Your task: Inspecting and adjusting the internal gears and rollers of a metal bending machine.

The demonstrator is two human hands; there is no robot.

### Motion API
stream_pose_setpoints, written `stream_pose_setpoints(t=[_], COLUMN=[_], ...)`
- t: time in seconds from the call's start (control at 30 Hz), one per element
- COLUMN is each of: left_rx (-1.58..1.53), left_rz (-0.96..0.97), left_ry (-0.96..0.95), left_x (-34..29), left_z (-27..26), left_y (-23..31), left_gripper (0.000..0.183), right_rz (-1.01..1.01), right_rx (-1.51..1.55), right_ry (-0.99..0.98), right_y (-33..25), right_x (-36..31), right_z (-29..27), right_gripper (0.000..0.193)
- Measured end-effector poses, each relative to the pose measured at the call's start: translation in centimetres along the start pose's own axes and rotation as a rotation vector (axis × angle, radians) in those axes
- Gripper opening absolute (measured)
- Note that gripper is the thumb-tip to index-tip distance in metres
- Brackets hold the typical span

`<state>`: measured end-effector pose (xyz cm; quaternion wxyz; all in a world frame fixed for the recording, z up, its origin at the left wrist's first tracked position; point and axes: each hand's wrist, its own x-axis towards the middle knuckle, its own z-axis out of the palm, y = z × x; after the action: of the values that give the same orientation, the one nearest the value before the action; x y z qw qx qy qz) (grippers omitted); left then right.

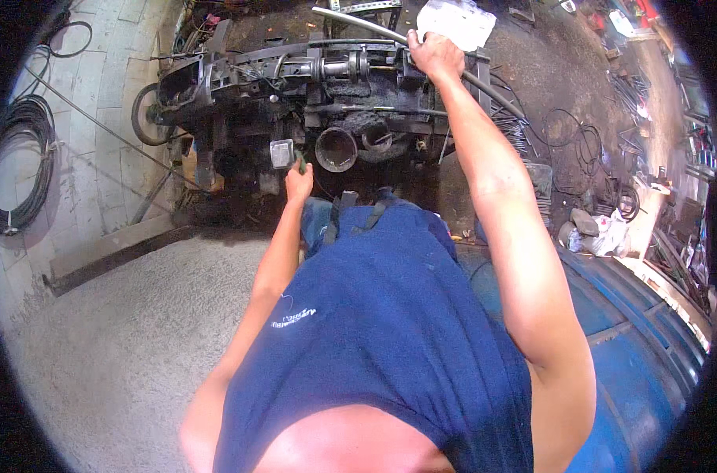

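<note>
My right hand (437, 57) is wrapped round a long grey metal pipe (362, 22), which passes above the right part of a dark, greasy machine (240, 118). On both sides of my fist the pipe sticks out, and its far end points left. Low at the machine's near side, my left hand (299, 183) is closed on a small green piece, too small to make out. Just beyond those fingers sits a pale square box-like part (281, 154). A round, open-ended tube (336, 150) faces me to the right of that hand.
A coil of black hose (20, 165) hangs on the pale block wall at left. A blue metal surface (634, 394) lies close on my right. Cables (587, 150) and white bags (607, 234) lie on the right. A white sheet (457, 22) is beyond my right hand.
</note>
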<state>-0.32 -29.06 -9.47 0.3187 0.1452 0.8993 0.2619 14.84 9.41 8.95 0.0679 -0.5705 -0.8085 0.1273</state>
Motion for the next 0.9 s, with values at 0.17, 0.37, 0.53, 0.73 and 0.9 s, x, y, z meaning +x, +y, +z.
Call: stream_pose_setpoints(t=[0.17,0.37,0.53,0.73,0.9], left_rx=[0.004,-0.018,0.018,0.016,0.029], left_rz=[0.0,0.007,-0.013,0.004,0.042], left_ry=[0.003,0.0,0.001,0.012,0.018], left_x=[0.2,0.0,-0.5,-0.1,-0.2], left_z=[-0.2,-0.1,-0.4,-0.2,-0.1], left_y=[-0.1,0.3,1.0,0.2,0.4], left_gripper=[0.053,0.053,0.054,0.054,0.054], right_rz=[-0.009,-0.021,-0.028,-0.025,-0.028], right_rx=[0.014,-0.006,-0.013,-0.026,-0.013], right_ry=[-0.004,0.022,0.024,0.003,0.012], right_y=[-0.4,-0.1,0.0,-0.2,-0.1], right_x=[0.0,0.2,0.1,0.1,0.3], right_z=[0.0,0.7,0.5,0.4,0.7], right_gripper=[0.063,0.065,0.064,0.064,0.063])
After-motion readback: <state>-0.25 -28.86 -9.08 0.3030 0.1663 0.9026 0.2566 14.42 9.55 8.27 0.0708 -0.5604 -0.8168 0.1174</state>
